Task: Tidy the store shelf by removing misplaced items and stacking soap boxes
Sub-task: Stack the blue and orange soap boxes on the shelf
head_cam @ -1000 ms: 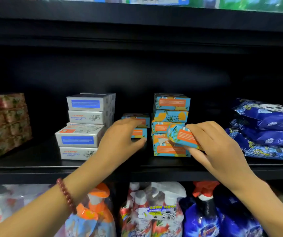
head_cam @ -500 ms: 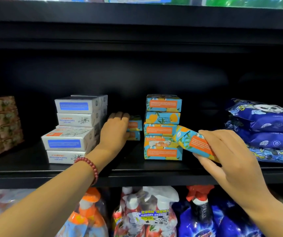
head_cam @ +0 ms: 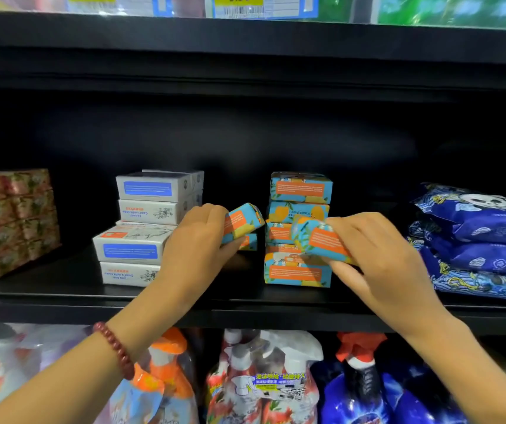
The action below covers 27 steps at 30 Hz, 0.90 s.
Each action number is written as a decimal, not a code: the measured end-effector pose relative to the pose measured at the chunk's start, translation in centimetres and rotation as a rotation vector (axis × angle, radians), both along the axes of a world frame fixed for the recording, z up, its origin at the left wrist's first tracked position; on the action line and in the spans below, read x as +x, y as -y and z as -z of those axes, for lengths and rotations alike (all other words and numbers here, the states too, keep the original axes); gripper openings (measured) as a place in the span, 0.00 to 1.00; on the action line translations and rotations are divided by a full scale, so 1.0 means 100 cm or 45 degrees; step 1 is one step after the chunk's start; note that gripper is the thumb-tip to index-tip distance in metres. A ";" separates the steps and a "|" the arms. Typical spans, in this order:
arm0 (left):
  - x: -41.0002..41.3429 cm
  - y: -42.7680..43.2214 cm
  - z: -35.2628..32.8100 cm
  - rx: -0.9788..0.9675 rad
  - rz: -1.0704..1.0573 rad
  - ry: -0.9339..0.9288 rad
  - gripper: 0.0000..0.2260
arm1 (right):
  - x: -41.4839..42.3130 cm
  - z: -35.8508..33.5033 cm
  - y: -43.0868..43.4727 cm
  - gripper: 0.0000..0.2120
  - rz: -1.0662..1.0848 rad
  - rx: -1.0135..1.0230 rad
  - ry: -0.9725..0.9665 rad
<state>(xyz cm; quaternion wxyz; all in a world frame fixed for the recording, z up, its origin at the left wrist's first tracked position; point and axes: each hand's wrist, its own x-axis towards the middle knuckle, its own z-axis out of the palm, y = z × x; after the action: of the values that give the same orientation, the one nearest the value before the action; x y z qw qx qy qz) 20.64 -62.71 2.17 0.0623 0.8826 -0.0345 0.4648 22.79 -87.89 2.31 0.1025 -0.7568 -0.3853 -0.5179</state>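
Observation:
A stack of several blue-and-orange soap boxes point(head_cam: 300, 188) stands mid-shelf. My left hand point(head_cam: 198, 243) grips one such soap box point(head_cam: 242, 221), tilted and lifted, just left of the stack. Behind it another blue-and-orange box point(head_cam: 250, 241) lies low on the shelf, mostly hidden. My right hand point(head_cam: 377, 255) holds a second tilted soap box point(head_cam: 319, 238) in front of the stack's middle. White soap boxes with blue labels point(head_cam: 149, 188) are piled unevenly to the left.
Pink floral packs point(head_cam: 6, 221) fill the shelf's left end and blue panda pouches point(head_cam: 478, 240) its right. The black shelf edge point(head_cam: 61, 304) runs across. Spray bottles point(head_cam: 264, 377) and refill bags sit below; price tags hang above.
My left hand has taken a blue-and-orange box from behind and lifted it forward. My right hand brought its box up and left, in front of the stack.

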 end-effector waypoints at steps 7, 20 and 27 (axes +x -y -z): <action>-0.034 -0.004 0.005 -0.163 0.120 0.085 0.16 | 0.022 0.009 -0.037 0.23 0.037 -0.192 -0.039; -0.049 -0.008 0.004 -0.118 0.227 0.131 0.19 | 0.026 0.018 -0.044 0.22 0.098 -0.116 -0.085; -0.035 0.010 -0.022 0.144 0.343 0.217 0.18 | 0.003 0.031 -0.022 0.17 0.078 0.152 -0.138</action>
<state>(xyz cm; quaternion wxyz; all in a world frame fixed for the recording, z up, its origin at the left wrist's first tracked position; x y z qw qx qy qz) 17.13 -63.67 4.34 0.0711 0.8295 -0.1838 0.5226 23.04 -85.73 -0.78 0.1522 -0.7877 -0.3242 -0.5012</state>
